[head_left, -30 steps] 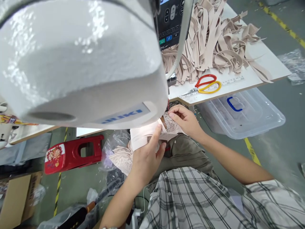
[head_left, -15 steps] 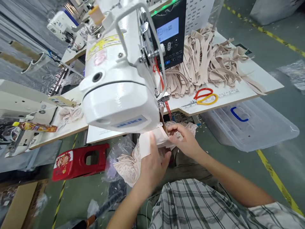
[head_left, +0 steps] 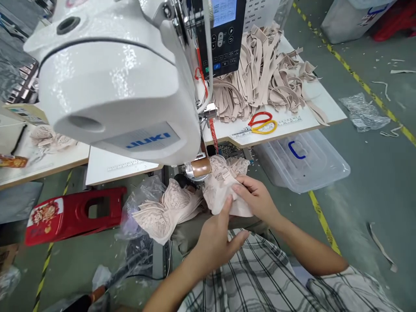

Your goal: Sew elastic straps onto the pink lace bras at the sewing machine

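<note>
Beige lace bras hang at the sewing machine's front edge. My right hand pinches the smooth pale band of one bra, thumb on top and fingers curled at its edge. My left hand lies just below, its index fingertip touching the band and its thumb stretched apart. Lace of this bra reaches up beside the machine's brown curved arm end, under the head. More lace bra cups rest in a bunch over my lap on the left. The undersides of my fingers are hidden.
Red-and-yellow-handled scissors lie on the white tabletop, before a pile of beige fabric strips. A control panel stands behind. Below right is a lidded clear plastic box; a red stool stands left.
Both hands have drawn the bra band away from under the machine head, toward my body. My left hand has loosened from the fabric. The view has shifted closer to the machine.
</note>
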The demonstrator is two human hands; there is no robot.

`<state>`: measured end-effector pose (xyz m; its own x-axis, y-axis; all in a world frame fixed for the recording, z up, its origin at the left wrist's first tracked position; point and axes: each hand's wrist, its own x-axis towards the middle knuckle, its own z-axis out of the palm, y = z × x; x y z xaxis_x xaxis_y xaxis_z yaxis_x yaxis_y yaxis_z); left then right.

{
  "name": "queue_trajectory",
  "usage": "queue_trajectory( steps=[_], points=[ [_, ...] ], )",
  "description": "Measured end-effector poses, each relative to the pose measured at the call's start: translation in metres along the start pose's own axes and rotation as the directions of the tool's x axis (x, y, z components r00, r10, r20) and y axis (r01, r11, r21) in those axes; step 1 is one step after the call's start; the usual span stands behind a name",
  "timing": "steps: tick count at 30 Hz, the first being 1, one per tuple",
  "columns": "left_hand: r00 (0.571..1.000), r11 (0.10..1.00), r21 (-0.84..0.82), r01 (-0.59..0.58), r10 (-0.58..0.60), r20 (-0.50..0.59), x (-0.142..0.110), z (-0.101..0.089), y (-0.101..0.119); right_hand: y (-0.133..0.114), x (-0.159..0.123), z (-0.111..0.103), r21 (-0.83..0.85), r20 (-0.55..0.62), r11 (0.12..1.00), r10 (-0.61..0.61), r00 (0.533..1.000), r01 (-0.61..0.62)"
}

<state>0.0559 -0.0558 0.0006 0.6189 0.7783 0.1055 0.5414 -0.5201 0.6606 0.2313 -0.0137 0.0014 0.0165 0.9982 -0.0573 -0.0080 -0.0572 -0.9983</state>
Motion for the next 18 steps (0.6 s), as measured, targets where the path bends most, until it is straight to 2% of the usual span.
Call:
queue_trajectory(
  steps=[1, 3, 5, 7, 8, 11, 12, 14, 16, 18],
  points=[
    [1.000, 0.998, -0.066, 0.007, -0.006, 0.007, -0.001, -0.005, -0.003, 0.000, 0.000, -0.002, -0.008, 0.017, 1.000, 0.002, 1.000, -0.002],
    [0.998, 0.990, -0.139, 0.007, -0.016, -0.062, 0.000, -0.016, -0.009, 0.001, 0.000, -0.005, -0.027, 0.059, 1.000, 0.005, 0.998, -0.003],
    [0.980, 0.991, -0.135, -0.018, -0.009, -0.197, 0.004, -0.029, -0.013, 0.000, 0.001, -0.007, -0.062, 0.103, 0.998, -0.009, 0.995, 0.015],
    [0.962, 0.991, -0.101, -0.086, 0.056, -0.265, 0.012, -0.041, -0.016, -0.002, 0.002, -0.009, -0.113, 0.163, 0.991, -0.052, 0.985, 0.071],
    [0.964, 0.988, -0.088, -0.130, 0.105, -0.244, 0.018, -0.047, -0.018, -0.003, 0.003, -0.010, -0.143, 0.200, 0.983, -0.087, 0.976, 0.117],
    [0.976, 0.973, -0.073, -0.217, 0.215, -0.030, 0.034, -0.060, -0.024, -0.008, 0.005, -0.011, -0.263, 0.344, 0.923, -0.182, 0.921, 0.281],
    [0.974, 0.973, -0.059, -0.223, 0.225, 0.026, 0.038, -0.062, -0.027, -0.009, 0.006, -0.011, -0.307, 0.396, 0.884, -0.219, 0.892, 0.353],
    [0.970, 0.971, -0.004, -0.237, 0.237, 0.051, 0.041, -0.063, -0.035, -0.010, 0.006, -0.012, -0.398, 0.495, 0.763, -0.288, 0.820, 0.509],
    [0.955, 0.952, 0.087, -0.294, 0.296, -0.021, 0.040, -0.061, -0.043, -0.009, 0.006, -0.013, -0.484, 0.561, 0.579, -0.370, 0.740, 0.656],
    [0.892, 0.890, 0.223, -0.397, 0.431, -0.134, 0.035, -0.057, -0.048, -0.007, 0.006, -0.014, -0.562, 0.585, 0.375, -0.451, 0.675, 0.737]
  ],
)
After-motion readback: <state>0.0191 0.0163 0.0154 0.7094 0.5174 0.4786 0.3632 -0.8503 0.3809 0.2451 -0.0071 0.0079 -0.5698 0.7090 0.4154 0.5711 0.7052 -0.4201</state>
